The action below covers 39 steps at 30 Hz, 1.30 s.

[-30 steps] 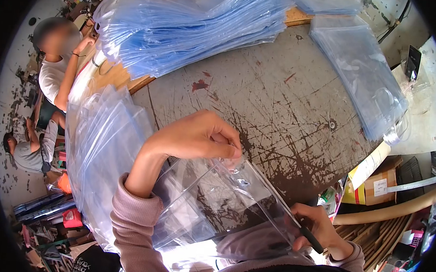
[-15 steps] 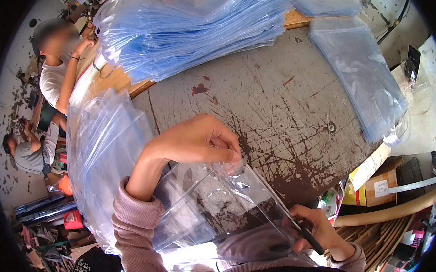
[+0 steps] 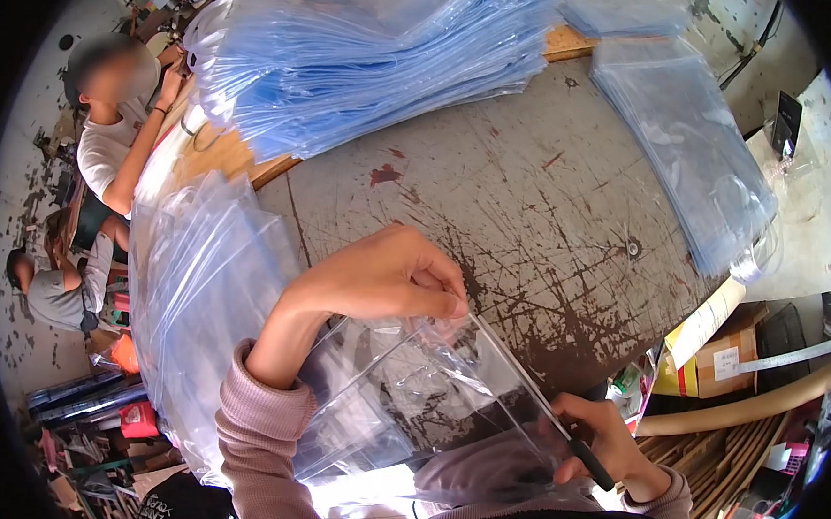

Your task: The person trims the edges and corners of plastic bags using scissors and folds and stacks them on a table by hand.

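Observation:
My left hand [image 3: 391, 275] is closed, thumb and fingers pinching the upper edge of a clear plastic bag [image 3: 438, 373]. The bag hangs stretched over the table's near edge, with my lap showing through it. On the right, my right hand [image 3: 603, 443] is closed around a black-handled tool [image 3: 593, 464], beside the bag's right edge. The tool's working end is hard to make out against the shiny plastic. Left of my left forearm, a fanned pile of clear bags [image 3: 212, 277] lies along the table's left side.
A thick stack of bluish plastic bags [image 3: 378, 79] stands at the back of the scratched table [image 3: 419, 185]. Another bag stack [image 3: 680, 142] lies back right. A phone [image 3: 786, 124] and a cardboard box [image 3: 725, 360] are on the right. A co-worker [image 3: 111, 150] sits at the left.
My left hand has shifted slightly right and down with the bag's edge still pinched. My right hand and the black-handled tool stay almost in place.

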### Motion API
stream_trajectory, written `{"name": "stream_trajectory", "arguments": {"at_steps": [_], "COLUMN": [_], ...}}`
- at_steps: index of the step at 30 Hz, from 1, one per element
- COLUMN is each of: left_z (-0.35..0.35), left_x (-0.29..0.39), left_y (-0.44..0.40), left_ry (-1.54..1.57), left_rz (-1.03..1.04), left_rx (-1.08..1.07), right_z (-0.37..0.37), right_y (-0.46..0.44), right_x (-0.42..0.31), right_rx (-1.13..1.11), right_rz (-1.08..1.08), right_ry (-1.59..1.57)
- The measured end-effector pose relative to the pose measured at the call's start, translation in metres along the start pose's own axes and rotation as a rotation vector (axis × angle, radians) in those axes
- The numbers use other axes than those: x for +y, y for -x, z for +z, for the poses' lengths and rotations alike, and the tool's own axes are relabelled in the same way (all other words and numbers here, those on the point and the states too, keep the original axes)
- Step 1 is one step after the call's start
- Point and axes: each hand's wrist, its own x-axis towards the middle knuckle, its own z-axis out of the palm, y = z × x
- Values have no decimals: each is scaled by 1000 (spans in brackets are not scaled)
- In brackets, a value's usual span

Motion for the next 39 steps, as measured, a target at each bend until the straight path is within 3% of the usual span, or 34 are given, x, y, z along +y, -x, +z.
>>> {"name": "stream_trajectory", "arguments": {"at_steps": [6,10,12,14,16,20,24,36,39], "left_z": [-1,-3,-5,-9,-12,-14,-13,-8,-11], "left_x": [0,-3,-3,-3,-2,0,2,-2,-8], "left_y": [0,2,3,3,4,5,6,5,1], "left_ry": [-23,40,91,-5,-20,-37,-58,171,116], "left_rz": [-5,130,169,348,374,448,435,338,334], "left_rx": [-20,-91,-133,-184,-207,-262,-236,-145,-216], "right_z": [0,-9,-16,-22,-22,-22,-28,-22,-20], "right_y": [5,10,11,6,1,-16,-23,-27,-26], "right_x": [-3,-10,-16,-25,-32,-31,-29,-25,-24], "right_rx": [60,136,290,311,641,864,765,784,791], "right_rz": [60,21,-4,8,-148,-149,-141,-206,-238], "right_ry": [-35,87,215,67,555,826,906,1032,1085]}}
